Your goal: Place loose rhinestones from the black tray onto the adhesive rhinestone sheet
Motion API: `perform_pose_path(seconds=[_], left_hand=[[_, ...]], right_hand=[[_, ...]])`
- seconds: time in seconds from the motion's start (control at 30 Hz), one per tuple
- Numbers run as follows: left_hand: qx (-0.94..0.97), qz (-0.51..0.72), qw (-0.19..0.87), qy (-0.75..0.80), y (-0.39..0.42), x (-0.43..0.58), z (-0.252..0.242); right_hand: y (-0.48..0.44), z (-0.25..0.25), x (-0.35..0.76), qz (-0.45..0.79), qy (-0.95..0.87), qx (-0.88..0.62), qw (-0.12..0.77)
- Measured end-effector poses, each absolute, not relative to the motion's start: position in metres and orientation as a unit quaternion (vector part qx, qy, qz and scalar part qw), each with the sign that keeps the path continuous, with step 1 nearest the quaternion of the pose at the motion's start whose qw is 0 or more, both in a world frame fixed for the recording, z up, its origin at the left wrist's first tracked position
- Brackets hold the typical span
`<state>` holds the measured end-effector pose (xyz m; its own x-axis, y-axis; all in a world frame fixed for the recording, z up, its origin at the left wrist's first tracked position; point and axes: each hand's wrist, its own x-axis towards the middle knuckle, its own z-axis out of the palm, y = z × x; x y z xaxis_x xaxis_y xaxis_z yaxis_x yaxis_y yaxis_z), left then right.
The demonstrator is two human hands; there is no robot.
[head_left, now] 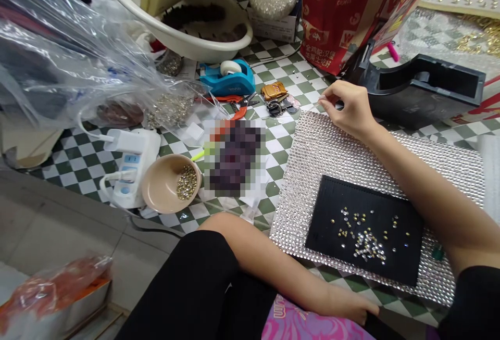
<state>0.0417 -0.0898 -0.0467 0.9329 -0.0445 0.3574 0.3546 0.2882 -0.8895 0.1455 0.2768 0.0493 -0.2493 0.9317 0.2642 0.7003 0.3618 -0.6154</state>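
Note:
My right hand is above the back edge of a rhinestone-covered mat, thumb and forefinger pinched together; anything between them is too small to make out. On the mat, under my right forearm, lies a black tray with loose clear and gold-toned rhinestones scattered over it. My left hand rests low by the table's front edge, over a pink and purple patterned cloth. Its fingers point down and are mostly hidden.
A beige bowl of stones stands beside a white power strip. Behind are a blue tape dispenser, orange-handled pliers, keys and a white basin. A black dispenser and red bag stand back right.

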Motion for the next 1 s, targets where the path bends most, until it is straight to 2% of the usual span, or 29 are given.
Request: perform_pose_path(seconds=[0.4, 1.0], left_hand=[[-0.600, -0.123, 0.778, -0.139, -0.091, 0.045, -0.049], [-0.777, -0.229, 0.586, -0.030, -0.096, 0.040, -0.047]], right_hand=[[0.277, 0.050, 0.145, 0.193, -0.773, -0.532, 0.288], [0.277, 0.058, 0.148, 0.166, -0.798, -0.506, 0.284]])
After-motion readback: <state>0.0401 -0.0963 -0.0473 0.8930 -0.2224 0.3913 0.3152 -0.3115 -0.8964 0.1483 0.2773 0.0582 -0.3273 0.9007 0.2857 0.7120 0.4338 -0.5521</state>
